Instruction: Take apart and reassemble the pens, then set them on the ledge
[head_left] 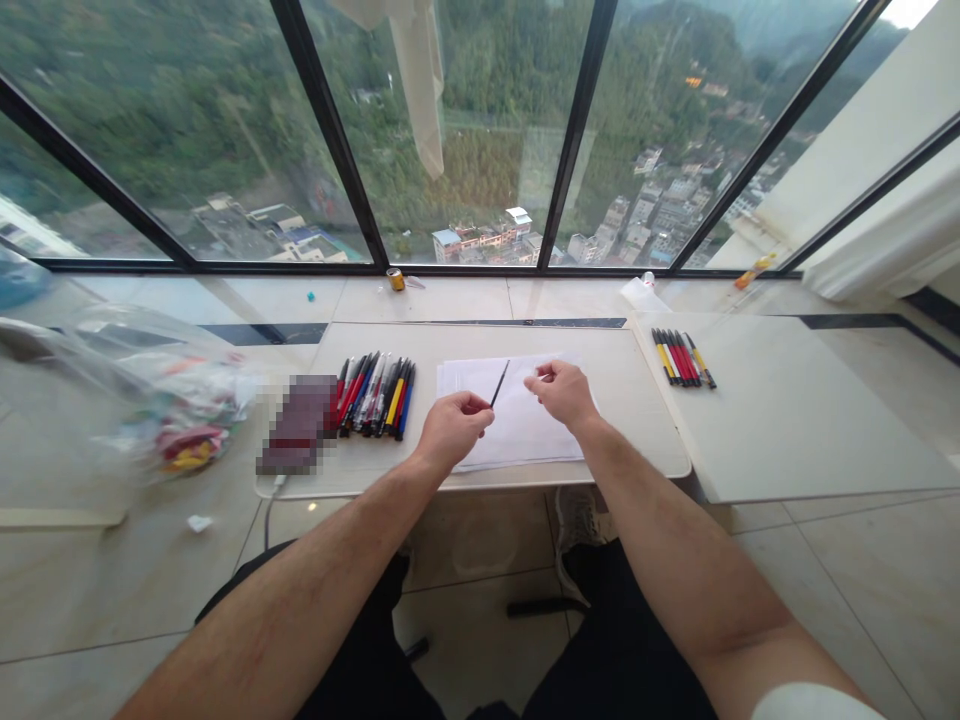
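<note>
My left hand [452, 428] is closed in a pinch on a thin black pen refill [500, 383] that points up and away over a sheet of white paper [517, 430]. My right hand [562, 393] hovers just right of it above the paper, fingers curled together; whatever is in them is too small to name. A row of several pens [373, 394] in red, black, blue and yellow lies left of the paper on the low white table [637, 400]. A second, smaller group of pens [682, 357] lies at the right on a white board [787, 410].
A blurred dark red object [297, 424] sits at the table's left end, with a cable below it. A clear plastic bag [161, 400] of coloured items lies on the floor at left. Window glass and black frames rise behind. A small yellow roll [395, 279] sits on the sill.
</note>
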